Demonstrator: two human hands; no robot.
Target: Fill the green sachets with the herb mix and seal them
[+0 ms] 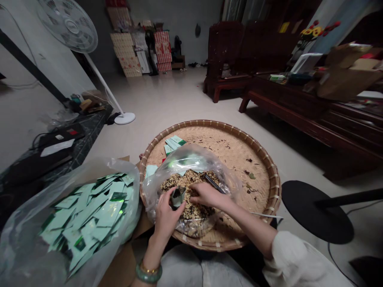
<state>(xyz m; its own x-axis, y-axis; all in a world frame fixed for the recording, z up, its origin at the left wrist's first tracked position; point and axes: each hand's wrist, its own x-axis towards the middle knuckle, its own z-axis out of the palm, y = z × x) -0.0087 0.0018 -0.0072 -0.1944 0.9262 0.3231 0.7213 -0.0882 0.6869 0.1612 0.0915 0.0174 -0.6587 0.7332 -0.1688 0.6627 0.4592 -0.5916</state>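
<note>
Head view looks down into a room, where a standing fan is seen at the upper left of the frame, printed cartons are stacked by the far wall, and a dark wooden bench and a low wooden table stand at the upper right. At the centre of the frame, a large round woven bamboo tray is placed on the floor, and a clear plastic bag is laid open on it. A mixture of grains and dark bits is heaped inside this bag, and a large amount of it is left there. At the lower left, a second plastic bag is filled with many green-and-white packets, while only a few similar packets are lying on the tray, beyond the clear bag. Above the mixture, a small foil packet is gripped by the closed fingers of the left hand, on whose wrist a jade bangle is worn. The right hand is held in the mixture with its fingers curled, but it cannot be told if anything is gripped by them. Just beside them, a thin dark strip is seen, but its kind cannot be told.
</note>
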